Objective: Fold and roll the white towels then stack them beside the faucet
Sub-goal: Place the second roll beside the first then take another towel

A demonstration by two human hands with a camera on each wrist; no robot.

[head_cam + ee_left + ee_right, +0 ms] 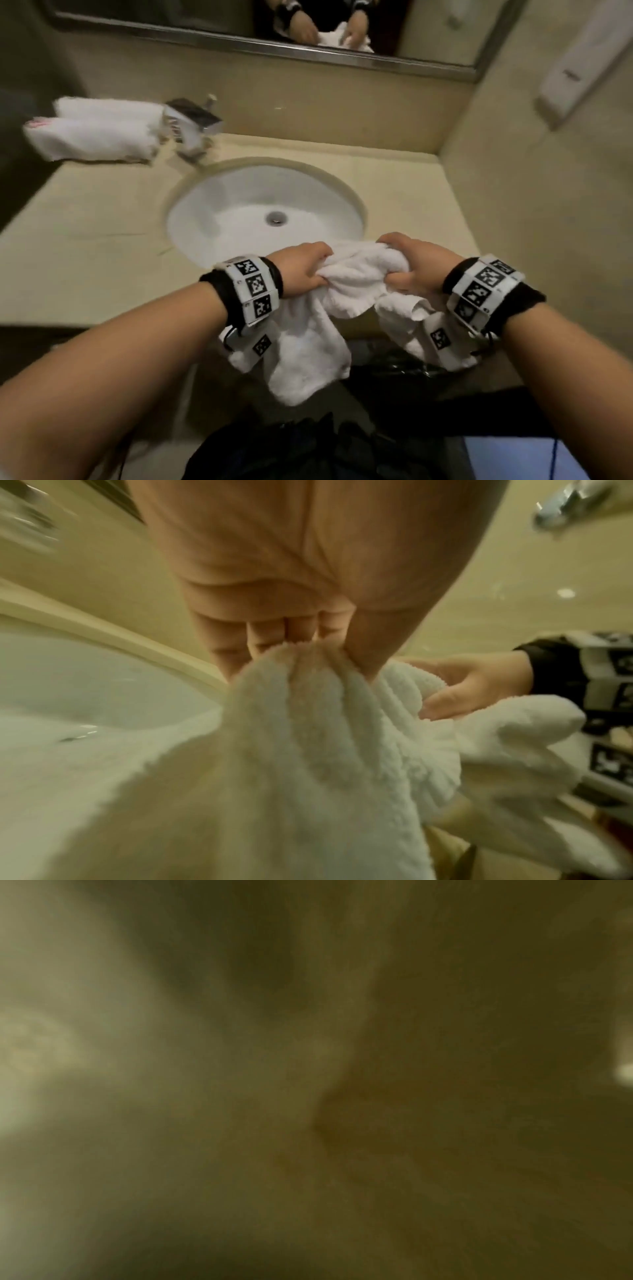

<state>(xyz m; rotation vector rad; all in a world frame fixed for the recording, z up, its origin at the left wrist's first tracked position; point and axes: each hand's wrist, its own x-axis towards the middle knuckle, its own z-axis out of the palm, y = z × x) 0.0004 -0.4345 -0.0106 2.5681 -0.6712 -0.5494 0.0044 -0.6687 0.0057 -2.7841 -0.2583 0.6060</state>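
Note:
A crumpled white towel hangs between both hands over the counter's front edge, just in front of the sink. My left hand grips its left end, fingers curled into the cloth. My right hand grips the right end. In the left wrist view the left hand pinches a bunched fold of the towel, and the right hand clutches it at the right. Two rolled white towels lie stacked at the back left, beside the chrome faucet. The right wrist view is a dark blur.
The beige counter surrounds the oval white sink. A mirror runs along the back wall and a white dispenser hangs on the right wall. A dark bag sits below the counter's front edge.

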